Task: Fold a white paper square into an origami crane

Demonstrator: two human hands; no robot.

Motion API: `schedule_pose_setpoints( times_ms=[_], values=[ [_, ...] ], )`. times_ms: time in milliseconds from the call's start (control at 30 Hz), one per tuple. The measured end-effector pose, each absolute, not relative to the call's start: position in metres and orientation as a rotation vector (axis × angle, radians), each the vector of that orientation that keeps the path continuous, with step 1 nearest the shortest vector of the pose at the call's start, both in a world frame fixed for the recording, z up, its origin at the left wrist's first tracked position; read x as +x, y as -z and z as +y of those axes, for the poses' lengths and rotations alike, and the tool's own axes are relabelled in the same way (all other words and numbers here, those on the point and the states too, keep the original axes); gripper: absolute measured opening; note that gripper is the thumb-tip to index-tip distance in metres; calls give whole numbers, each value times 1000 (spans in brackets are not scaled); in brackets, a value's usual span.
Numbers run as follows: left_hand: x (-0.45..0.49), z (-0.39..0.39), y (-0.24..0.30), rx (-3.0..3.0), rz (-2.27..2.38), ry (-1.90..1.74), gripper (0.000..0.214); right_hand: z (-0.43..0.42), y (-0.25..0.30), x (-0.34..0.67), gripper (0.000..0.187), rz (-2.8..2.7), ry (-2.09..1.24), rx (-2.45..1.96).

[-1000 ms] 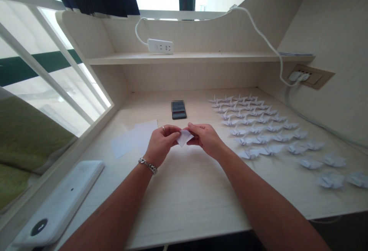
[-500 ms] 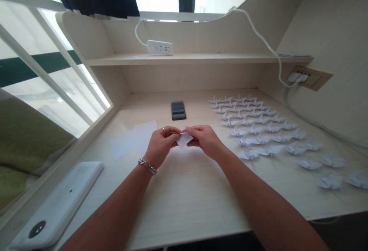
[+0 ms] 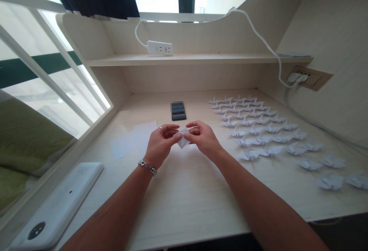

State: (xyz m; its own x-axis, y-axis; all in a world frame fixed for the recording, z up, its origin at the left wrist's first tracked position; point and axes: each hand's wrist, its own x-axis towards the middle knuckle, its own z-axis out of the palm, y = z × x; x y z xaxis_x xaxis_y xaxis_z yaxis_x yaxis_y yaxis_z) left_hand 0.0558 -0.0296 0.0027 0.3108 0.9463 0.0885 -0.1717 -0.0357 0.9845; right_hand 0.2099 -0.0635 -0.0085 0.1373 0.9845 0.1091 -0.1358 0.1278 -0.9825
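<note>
My left hand (image 3: 161, 143) and my right hand (image 3: 202, 137) meet over the middle of the pale wooden desk (image 3: 184, 193). Both pinch a small folded piece of white paper (image 3: 183, 138) between their fingertips, held just above the desk top. The left wrist wears a metal bracelet and one left finger a ring. Loose white paper sheets (image 3: 133, 137) lie flat just left of my left hand.
Several rows of folded white paper cranes (image 3: 258, 128) cover the desk's right side. A dark phone (image 3: 178, 112) lies behind my hands. A white flat device (image 3: 54, 205) sits at the front left. A power strip (image 3: 160, 47) rests on the shelf, its cable running to a wall socket (image 3: 304, 77).
The folded paper has been drawn in between the fingers and shows less. Both hands have shifted slightly away from me, the right fingers curling over the paper.
</note>
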Motion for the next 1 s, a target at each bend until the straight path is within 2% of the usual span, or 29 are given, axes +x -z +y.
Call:
schedule_pose_setpoints(
  times_ms=[100,267,533,667,767,1000],
  values=[
    [57,-31,-3,1280,844,-1087,42,-64,8,207,38,-1064,-1076,-1040],
    [59,-34,-4,1336,915,-924,29,-61,8,206,34,-987,-1036,-1025],
    [57,-29,-3,1466,928,-1092,25,-63,11,212,17,-1328,-1017,-1156],
    [56,-29,-3,1481,921,-1135,22,-66,9,211,23,-1413,-1001,-1201],
    [55,-28,-2,1397,913,-1191,27,-66,9,211,25,-1377,-1107,-1211],
    [50,-27,-7,1435,909,-1097,34,-64,13,212,30,-1346,-1083,-1184]
  ],
)
